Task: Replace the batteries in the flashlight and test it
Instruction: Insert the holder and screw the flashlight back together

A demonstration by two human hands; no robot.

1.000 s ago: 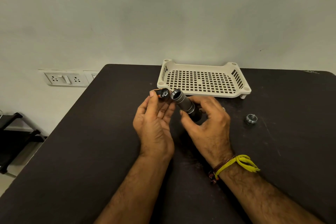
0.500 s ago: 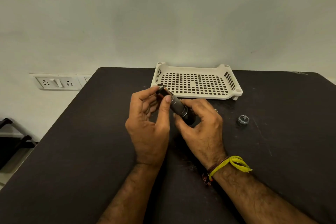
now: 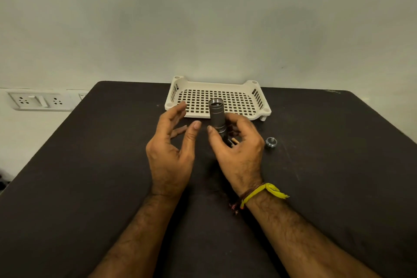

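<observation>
The grey metal flashlight body [image 3: 217, 117] stands nearly upright above the black table [image 3: 90, 176], its open end up. My right hand [image 3: 237, 149] grips its lower half; a small thin object, possibly a battery end, shows between the fingers. My left hand [image 3: 173, 142] hovers just left of the flashlight with fingers spread and nothing in it. The silver tail cap [image 3: 271, 142] with its spring lies on the table right of my right hand. What sits inside the tube is hidden.
A cream perforated plastic tray [image 3: 259, 99] stands at the back of the table against the wall. Wall sockets [image 3: 38, 100] are at the left, beyond the table's edge. A yellow thread band circles my right wrist.
My left hand put the dark battery holder into the flashlight's open end, then let go and drew back with fingers spread. My right hand tipped the flashlight from slanted to nearly upright.
</observation>
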